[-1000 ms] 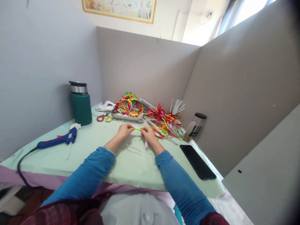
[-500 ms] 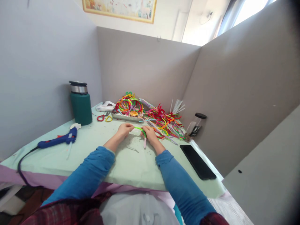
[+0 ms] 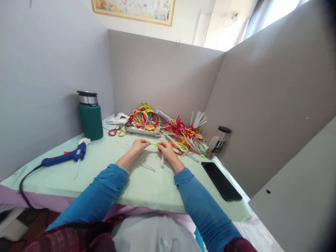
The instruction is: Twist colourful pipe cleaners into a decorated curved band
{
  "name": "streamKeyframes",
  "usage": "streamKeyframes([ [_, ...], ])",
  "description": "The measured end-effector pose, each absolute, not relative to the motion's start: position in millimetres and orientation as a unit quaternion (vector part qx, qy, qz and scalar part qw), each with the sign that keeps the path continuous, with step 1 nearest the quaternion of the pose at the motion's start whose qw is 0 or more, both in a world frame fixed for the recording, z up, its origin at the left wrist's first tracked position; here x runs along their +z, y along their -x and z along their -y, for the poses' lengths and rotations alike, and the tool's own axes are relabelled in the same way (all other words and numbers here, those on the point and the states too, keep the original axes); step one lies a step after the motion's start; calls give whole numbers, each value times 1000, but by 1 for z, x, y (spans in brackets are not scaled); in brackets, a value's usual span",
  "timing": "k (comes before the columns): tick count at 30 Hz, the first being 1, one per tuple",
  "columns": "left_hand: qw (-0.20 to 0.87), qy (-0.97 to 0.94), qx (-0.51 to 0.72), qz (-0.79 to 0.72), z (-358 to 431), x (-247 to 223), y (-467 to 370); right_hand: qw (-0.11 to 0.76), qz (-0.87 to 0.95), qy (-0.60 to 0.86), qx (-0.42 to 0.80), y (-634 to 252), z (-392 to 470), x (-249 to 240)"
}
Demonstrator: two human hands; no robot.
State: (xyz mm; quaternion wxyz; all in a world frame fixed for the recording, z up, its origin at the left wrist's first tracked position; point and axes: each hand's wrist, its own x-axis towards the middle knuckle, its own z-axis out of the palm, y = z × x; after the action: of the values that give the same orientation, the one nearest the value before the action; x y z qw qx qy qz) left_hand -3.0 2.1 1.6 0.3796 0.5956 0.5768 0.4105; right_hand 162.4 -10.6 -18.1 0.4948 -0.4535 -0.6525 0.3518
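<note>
A bright green pipe cleaner (image 3: pixel 154 144) spans the short gap between my two hands, a little above the table. My left hand (image 3: pixel 138 147) pinches one end of it. With thumb and fingers, my right hand (image 3: pixel 167 151) grips the other end; its far part is hidden behind that hand. Below my right hand a pale pink piece (image 3: pixel 162 161) sticks down; whether it joins the green one I cannot tell. On the table under my hands lies a thin grey strand (image 3: pixel 148 167) among dark specks.
A blue glue gun (image 3: pixel 65 158) and a green bottle (image 3: pixel 90 120) stand at left. Behind my hands are a metal tray (image 3: pixel 141 132), scissors (image 3: pixel 117 132) and a pile of coloured pipe cleaners (image 3: pixel 183 133). At right are a black phone (image 3: pixel 222 181) and a clear bottle (image 3: pixel 219 141).
The fingers of my right hand have shifted over the pipe cleaner, hiding the green part that curved down beside them. Only a short, straighter green stretch shows now. My left hand has barely moved.
</note>
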Motion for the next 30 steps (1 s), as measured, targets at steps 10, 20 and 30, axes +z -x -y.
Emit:
streamKeyframes([
  [10, 403, -594, 393, -574, 1, 3, 2, 491, 676, 455, 308, -165, 11, -20],
  [20, 461, -570, 382, -563, 10, 13, 1, 518, 650, 515, 211, -177, 1, -19],
  [30, 456, -588, 381, -550, 13, 13, 3, 323, 577, 749, -42, -213, 9, -8],
])
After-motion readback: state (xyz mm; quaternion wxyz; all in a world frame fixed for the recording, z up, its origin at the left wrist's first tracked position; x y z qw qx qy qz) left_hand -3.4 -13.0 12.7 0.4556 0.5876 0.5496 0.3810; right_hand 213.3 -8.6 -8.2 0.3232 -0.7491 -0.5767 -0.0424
